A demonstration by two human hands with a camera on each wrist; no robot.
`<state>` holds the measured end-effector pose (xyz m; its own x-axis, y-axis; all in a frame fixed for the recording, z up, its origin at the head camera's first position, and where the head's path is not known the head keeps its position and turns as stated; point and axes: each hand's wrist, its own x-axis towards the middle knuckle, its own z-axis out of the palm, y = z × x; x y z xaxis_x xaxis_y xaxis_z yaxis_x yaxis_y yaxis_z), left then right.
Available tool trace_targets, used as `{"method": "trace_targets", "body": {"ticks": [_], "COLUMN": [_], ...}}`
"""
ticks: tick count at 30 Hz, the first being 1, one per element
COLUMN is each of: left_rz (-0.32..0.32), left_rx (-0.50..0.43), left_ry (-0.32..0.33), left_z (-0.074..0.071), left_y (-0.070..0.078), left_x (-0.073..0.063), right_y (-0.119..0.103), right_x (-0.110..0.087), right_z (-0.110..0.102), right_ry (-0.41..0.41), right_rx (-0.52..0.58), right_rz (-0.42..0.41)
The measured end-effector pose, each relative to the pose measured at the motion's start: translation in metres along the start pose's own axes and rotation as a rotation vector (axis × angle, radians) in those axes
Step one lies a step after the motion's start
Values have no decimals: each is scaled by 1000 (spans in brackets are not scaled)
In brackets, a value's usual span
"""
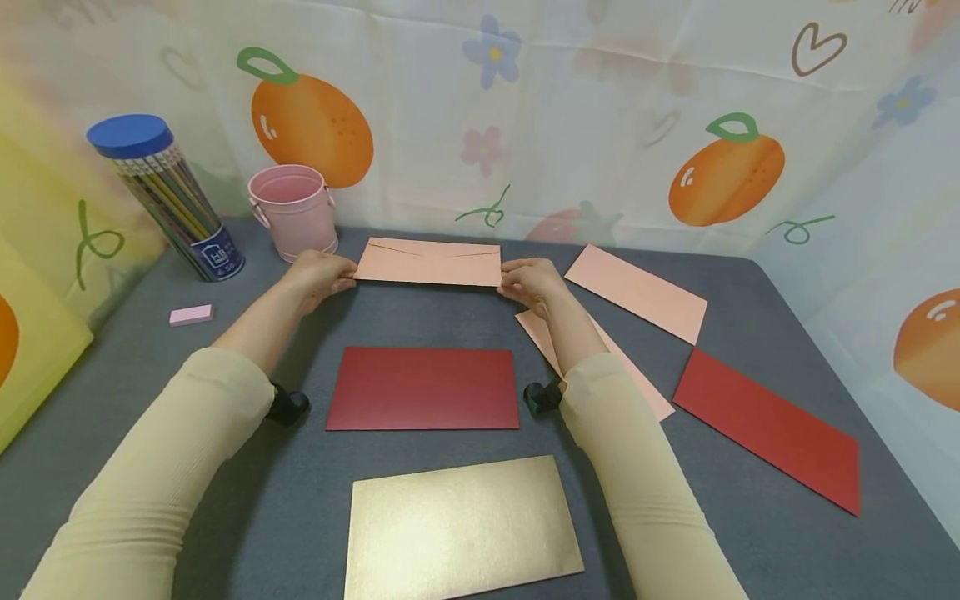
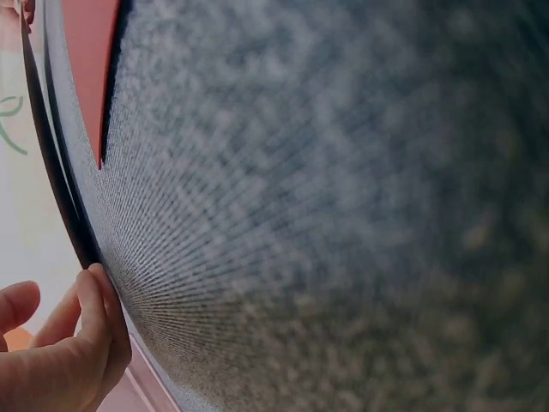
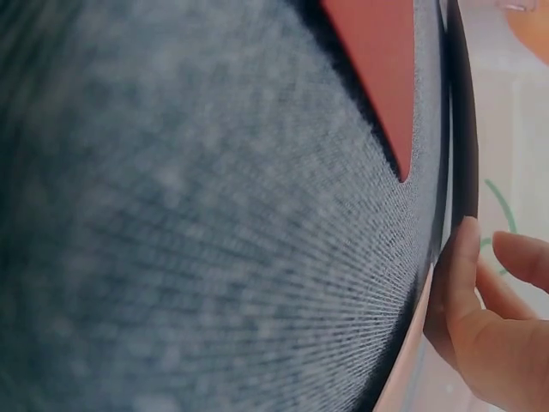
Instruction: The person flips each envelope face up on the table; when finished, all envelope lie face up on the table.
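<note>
A pale pink envelope (image 1: 431,262) with a thin flap line is held between the two hands toward the back of the table. At its left end are the fingertips of my left hand (image 1: 318,279); my right hand (image 1: 532,282) has the right end. In both wrist views the envelope shows edge-on as a dark strip raised off the tabletop, reaching the fingertips, with each thumb standing apart. In front of it a red envelope (image 1: 423,389) lies flat, and nearer still a gold envelope (image 1: 461,529).
Beside the right arm lie two more pink envelopes, one (image 1: 637,293) behind and one (image 1: 633,379) partly under the forearm, plus another red envelope (image 1: 772,429). A pink bucket (image 1: 296,221), a blue-lidded tube of pencils (image 1: 168,196) and a small pink eraser (image 1: 191,315) are at left.
</note>
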<state>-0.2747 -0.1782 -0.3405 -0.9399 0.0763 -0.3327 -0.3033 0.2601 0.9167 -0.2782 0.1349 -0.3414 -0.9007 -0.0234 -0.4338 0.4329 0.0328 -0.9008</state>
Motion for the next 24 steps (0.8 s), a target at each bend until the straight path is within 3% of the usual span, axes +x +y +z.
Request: {"method": "trace_targets", "body": {"ticks": [7, 19, 24], "left_rz": [11, -12, -31], "left_rx": [-18, 15, 74], "left_ry": [17, -16, -28], "left_z": [1, -1, -1], "left_y": [-1, 0, 2], "left_x": [-3, -3, -8], "right_y": [-1, -2, -3], "right_x": [1, -1, -6], "right_z": [1, 0, -5], "right_ry": [18, 19, 3], "right_rx": [7, 5, -32], "right_rz": [25, 8, 6]}}
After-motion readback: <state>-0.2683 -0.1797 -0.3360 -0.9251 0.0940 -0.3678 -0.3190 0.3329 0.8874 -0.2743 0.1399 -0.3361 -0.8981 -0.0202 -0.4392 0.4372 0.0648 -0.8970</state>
